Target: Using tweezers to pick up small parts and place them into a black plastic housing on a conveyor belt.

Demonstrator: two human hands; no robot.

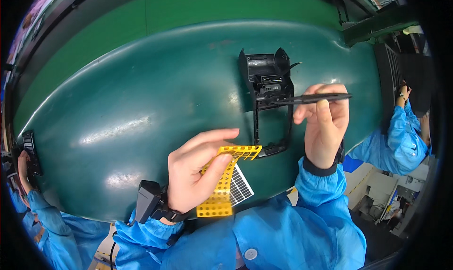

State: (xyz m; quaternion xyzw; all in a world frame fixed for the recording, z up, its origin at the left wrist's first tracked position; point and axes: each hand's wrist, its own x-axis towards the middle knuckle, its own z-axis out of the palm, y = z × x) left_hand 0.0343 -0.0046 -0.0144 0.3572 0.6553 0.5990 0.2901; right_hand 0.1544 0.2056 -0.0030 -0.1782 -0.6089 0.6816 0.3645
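Note:
My left hand (200,168) is closed on a yellow sheet (218,194) with rows of round dark spots, thumb on top; the sheet bends over at its upper end. Behind that sheet, a white sheet (241,185) with rows of black rectangles partly shows; whether my hand also grips it is hidden. Between the thumb and fingers of my right hand (328,121) is a pair of black tweezers (314,98), tips pointing left. Those tips are over or beside a black plastic housing (271,88), which has an open rectangular frame at its near end; contact cannot be told.
The housing lies on a green table (155,90) with a curved far edge. At the left edge a co-worker's hand (23,164) is at a dark part (32,152). Another person in a blue sleeve (401,135) works at the right. A green post (377,27) stands far right.

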